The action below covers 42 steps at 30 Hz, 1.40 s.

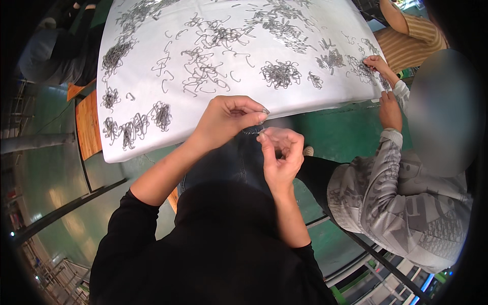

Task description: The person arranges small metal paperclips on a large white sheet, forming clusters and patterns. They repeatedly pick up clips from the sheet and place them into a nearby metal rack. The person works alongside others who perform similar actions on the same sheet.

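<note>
Heaps of small bent grey metal wire hooks (pixel 161 115) lie scattered over a white sheet-covered table (pixel 152 147), which serves as the only holding surface in view; no bin or tray shows. At the left edge of the sheet, an orange wooden board (pixel 87 124) juts out beneath it, above a green floor (pixel 51 173). Tangled clusters sit along the left rim, loose single hooks lie in the middle, and a dense round clump (pixel 280 74) rests further right.

Below the near edge of the table, the person's left hand (pixel 226 118) is closed in a pinch, thumb and fingertips pressed together on a small grey metal wire piece (pixel 263 111) at its tip. Just beside it, the right hand (pixel 279 155) is also curled, thumb and forefinger pinched at a thin wire end (pixel 261 133) that is too blurred to make out clearly. Both hands hover over the person's dark denim lap (pixel 239 160), just clear of the table edge, with black sleeves (pixel 127 229) behind them.

To the right, a co-worker in a grey patterned top (pixel 396 203) reaches one hand (pixel 376 63) into hooks on the sheet and rests the other hand (pixel 390 109) at its edge. A second person in a striped shirt (pixel 412 38) sits beyond.
</note>
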### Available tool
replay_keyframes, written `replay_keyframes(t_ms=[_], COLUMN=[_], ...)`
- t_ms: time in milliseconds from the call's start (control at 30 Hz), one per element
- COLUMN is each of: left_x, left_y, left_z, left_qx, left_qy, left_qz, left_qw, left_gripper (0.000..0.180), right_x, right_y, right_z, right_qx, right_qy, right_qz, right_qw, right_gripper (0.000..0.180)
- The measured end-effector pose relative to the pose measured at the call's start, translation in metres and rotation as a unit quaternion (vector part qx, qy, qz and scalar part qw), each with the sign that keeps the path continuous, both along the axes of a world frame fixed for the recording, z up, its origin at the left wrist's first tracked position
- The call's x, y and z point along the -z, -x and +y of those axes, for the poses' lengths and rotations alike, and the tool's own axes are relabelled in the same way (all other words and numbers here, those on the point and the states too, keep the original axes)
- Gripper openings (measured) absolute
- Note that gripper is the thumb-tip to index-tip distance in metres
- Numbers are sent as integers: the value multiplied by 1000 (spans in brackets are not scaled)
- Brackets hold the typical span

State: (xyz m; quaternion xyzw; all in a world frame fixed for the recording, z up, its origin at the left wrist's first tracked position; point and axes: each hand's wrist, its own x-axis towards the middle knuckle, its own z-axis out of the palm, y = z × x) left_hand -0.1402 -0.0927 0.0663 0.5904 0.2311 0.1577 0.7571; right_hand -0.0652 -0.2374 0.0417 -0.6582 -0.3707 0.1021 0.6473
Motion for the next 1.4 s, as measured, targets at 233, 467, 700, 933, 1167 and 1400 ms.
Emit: replay_keyframes(t_ms=[233, 467, 700, 933, 1167, 1400], left_x=[3, 16, 40, 52, 65, 64], left_y=[13, 23, 35, 46, 49, 45], left_z=[-17, -21, -20, -18, -16, -14], left_qx=[-39, -105, -113, -109, -90, -78], left_qy=[-73, -206, -231, -224, -215, -195], left_qz=[5, -49, -58, -35, -38, -42], left_qw=[997, 972, 965, 968, 972, 977], left_gripper=[11, 15, 13, 13, 15, 14], right_x=[9, 19, 18, 52, 50, 48], right_y=[3, -5, -62, -37, -26, -44], right_z=[5, 9, 107, 235, 247, 263], right_qx=[23, 12, -109, -144, -165, -136], right_qy=[-5, -1, 136, 251, 332, 269], right_qz=[-55, -77, -104, -384, -288, -388], right_qw=[998, 997, 979, 877, 883, 871], right_gripper=[23, 21, 9, 16, 19, 29])
